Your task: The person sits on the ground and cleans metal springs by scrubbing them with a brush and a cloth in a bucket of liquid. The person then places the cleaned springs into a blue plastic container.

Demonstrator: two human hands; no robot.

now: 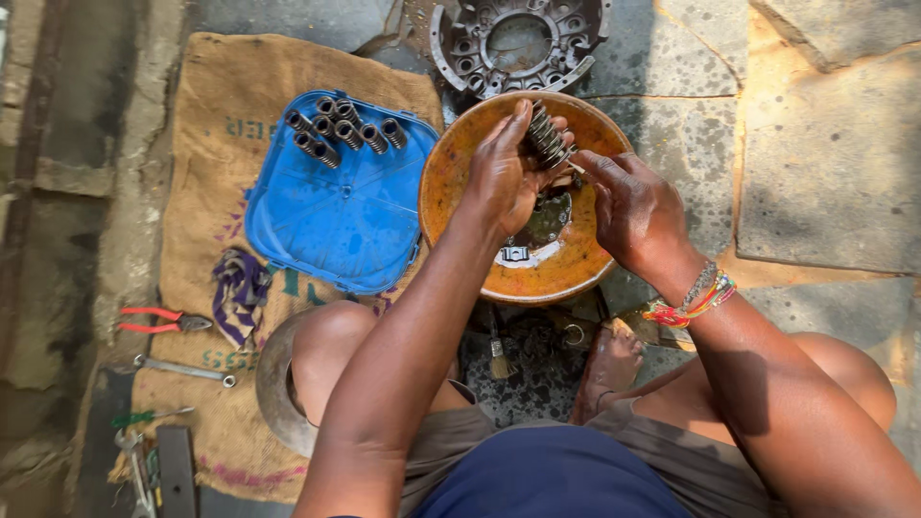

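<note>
My left hand (501,173) grips a dark coil spring (547,137) over an orange bowl (451,206) that holds dark liquid and a small metal piece (515,254). My right hand (633,206), with coloured bracelets at the wrist, pinches a thin stick-like tool (574,166) against the spring's lower end. Both hands work above the bowl's middle. A blue plastic lid (336,216) lies to the left of the bowl with several more dark springs (341,129) lined up on its far edge.
A round metal clutch part (518,43) lies beyond the bowl. On the burlap sack (216,125) sit a rag (238,293), red-handled pliers (158,320), a wrench (182,369). A small brush (500,360) lies between my knees. Stone paving is on the right.
</note>
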